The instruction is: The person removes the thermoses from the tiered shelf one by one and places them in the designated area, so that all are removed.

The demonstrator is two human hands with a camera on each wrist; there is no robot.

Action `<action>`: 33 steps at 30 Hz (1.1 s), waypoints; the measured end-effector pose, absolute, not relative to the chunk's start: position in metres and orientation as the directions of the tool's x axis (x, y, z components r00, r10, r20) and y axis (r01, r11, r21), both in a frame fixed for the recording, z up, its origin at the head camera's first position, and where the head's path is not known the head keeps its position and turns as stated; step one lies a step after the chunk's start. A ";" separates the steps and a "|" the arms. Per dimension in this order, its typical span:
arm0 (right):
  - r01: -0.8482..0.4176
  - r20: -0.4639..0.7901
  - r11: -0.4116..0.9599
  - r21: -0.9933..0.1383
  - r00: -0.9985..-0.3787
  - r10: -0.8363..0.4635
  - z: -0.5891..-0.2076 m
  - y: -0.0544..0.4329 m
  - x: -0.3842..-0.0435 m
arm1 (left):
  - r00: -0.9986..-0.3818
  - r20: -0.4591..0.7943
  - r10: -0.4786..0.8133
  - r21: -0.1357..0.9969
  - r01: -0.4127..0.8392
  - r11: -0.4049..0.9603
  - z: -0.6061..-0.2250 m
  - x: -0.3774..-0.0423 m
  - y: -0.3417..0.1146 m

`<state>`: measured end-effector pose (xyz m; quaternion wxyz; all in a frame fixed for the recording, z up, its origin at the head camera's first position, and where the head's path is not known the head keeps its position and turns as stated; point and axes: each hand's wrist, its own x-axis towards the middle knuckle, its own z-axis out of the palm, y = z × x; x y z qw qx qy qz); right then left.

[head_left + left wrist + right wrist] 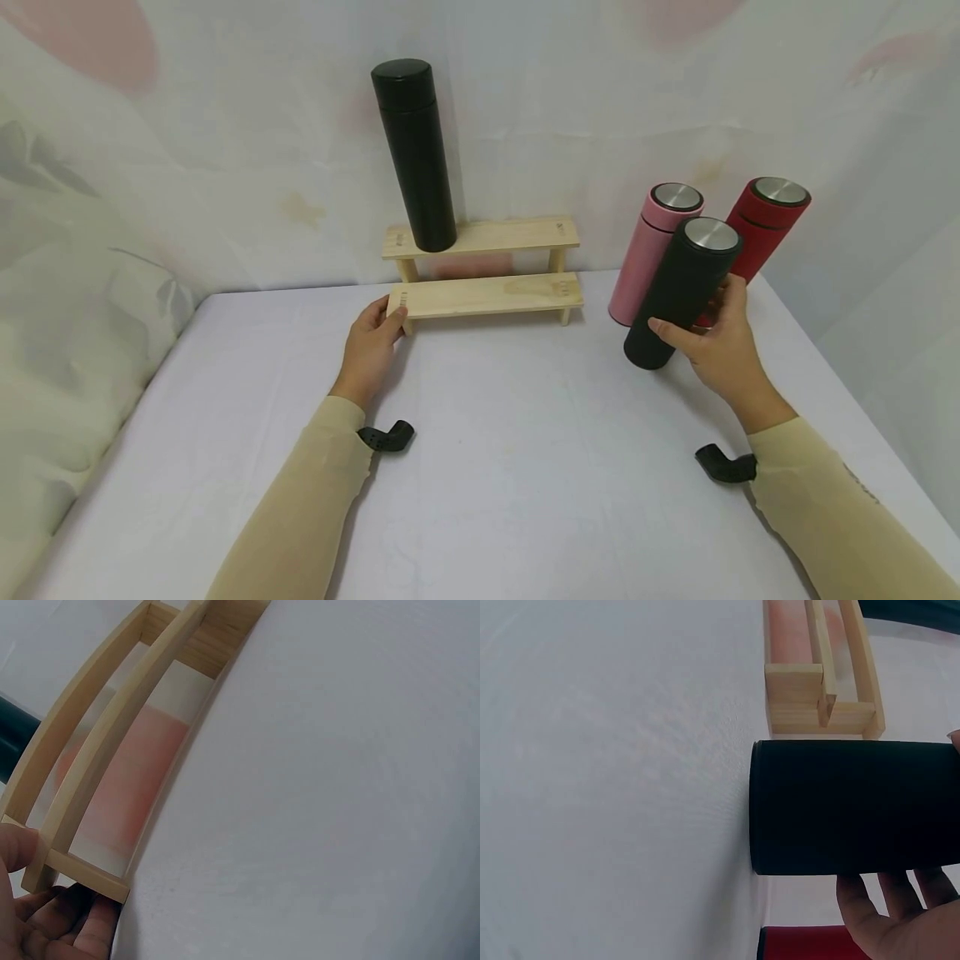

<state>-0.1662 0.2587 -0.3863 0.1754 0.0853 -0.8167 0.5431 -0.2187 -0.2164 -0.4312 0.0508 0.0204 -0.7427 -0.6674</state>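
Observation:
My right hand [716, 346] grips a dark thermos bottle [678, 279] with a silver-topped lid, thumb on one side and fingers around the other. In the right wrist view the bottle's base [761, 810] is right at the white tabletop. My left hand [369, 346] holds the left end of a two-step wooden rack [487, 296] at its lower step, thumb [19, 847] on one side and fingers curled at the other. On the rack's upper step, toward its left end, an all-black bottle [416, 158] stands upright.
Right behind the held bottle stand a pink bottle [648, 250] and a red bottle [772, 217], both with silver-topped lids. The rack sits at the back of the white table [525, 467], against a pale curtain [262, 167]. A crumpled pale cloth [67, 333] bounds the left side.

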 end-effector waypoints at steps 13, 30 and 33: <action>-0.333 0.378 0.399 -0.854 -0.925 0.037 -0.387 0.260 -0.167 | -0.995 0.020 -0.102 0.990 0.006 0.140 -0.430 -0.219 -0.217; -0.380 0.429 0.388 -0.839 -0.902 0.043 -0.376 0.264 -0.164 | -0.994 0.004 -0.108 0.988 -0.013 0.156 -0.431 -0.219 -0.217; -0.413 0.471 0.377 -0.829 -0.879 0.072 -0.371 0.268 -0.162 | -0.994 -0.002 -0.109 0.988 -0.020 0.156 -0.430 -0.218 -0.216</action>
